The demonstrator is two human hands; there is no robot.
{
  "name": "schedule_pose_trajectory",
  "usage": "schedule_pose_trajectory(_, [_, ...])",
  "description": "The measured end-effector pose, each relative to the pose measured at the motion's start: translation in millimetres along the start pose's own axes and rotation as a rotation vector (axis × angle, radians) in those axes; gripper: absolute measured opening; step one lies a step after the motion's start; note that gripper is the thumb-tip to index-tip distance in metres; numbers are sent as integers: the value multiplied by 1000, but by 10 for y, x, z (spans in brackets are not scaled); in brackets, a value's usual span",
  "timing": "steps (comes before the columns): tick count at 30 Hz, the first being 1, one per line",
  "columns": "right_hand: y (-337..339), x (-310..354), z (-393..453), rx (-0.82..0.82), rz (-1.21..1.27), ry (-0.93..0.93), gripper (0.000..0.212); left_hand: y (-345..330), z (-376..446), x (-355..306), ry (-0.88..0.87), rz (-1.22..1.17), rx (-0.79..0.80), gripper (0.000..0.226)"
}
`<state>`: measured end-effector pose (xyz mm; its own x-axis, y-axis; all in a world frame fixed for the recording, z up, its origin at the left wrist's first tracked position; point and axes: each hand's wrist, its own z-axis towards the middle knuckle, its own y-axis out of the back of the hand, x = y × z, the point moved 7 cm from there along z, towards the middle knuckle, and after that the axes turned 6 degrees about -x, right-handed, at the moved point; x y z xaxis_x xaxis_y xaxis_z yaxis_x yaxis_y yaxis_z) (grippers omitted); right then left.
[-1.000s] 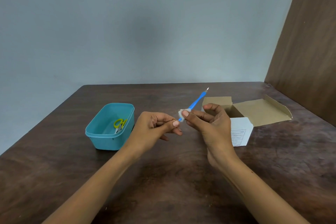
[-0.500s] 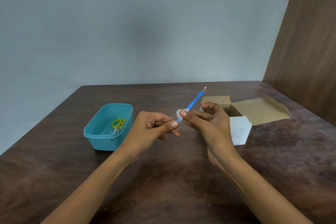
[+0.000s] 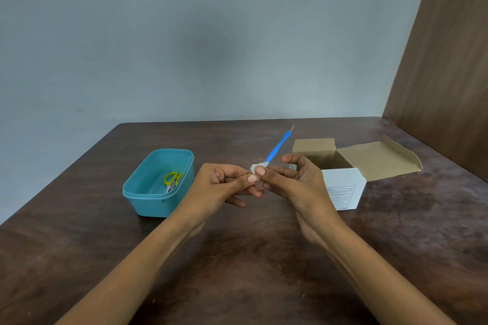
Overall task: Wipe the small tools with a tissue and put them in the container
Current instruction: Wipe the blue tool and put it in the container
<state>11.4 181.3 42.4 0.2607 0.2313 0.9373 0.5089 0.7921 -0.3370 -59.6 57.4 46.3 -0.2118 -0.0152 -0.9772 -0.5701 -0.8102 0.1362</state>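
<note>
Nearest the camera, both forearms reach over the dark bench (image 3: 237, 272) and meet above its middle.

Left hand (image 3: 221, 187): fingers curled, thumb and forefinger pinching the near end of the blue tool (image 3: 277, 149). The exact contact is hidden behind the fingertips.

Right hand (image 3: 298, 185): thumb and forefinger pinch the white tissue (image 3: 257, 166), which is wrapped round the tool's lower shaft, just beyond the left grip. The other fingers are loosely curled.

Tool: held clear of the bench. Its long axis runs from the two grips up and away to the right, with the thin metal tip (image 3: 292, 128) at the far end. Judgement: wiping is in progress, and the unwiped length lies outward from the tissue, along that axis.

Beyond the hands, left: the teal container (image 3: 137, 192), open, with yellow-handled scissors (image 3: 173, 179) inside. It lies just beside the left hand, the nearer one for the drop.

Far right: an open cardboard box (image 3: 375, 158).
</note>
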Motion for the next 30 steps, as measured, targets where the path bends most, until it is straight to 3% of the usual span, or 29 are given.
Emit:
schedule_pose_trajectory(7, [-4,-32,12,63,-253,28,52,89,19,5,18,82,-105,35])
schedule_pose_trajectory(13, [-67,-111,-20,125,-411,28,54,48,17,47,-3,108,-88,18])
schedule_pose_trajectory(22, [-66,-151,-32,122,-444,-17,54,123,37,135,90,-69,-184,18])
schedule_pose_trajectory(30, [-38,-94,-31,50,-446,75,52,95,20,114,74,-110,-219,16])
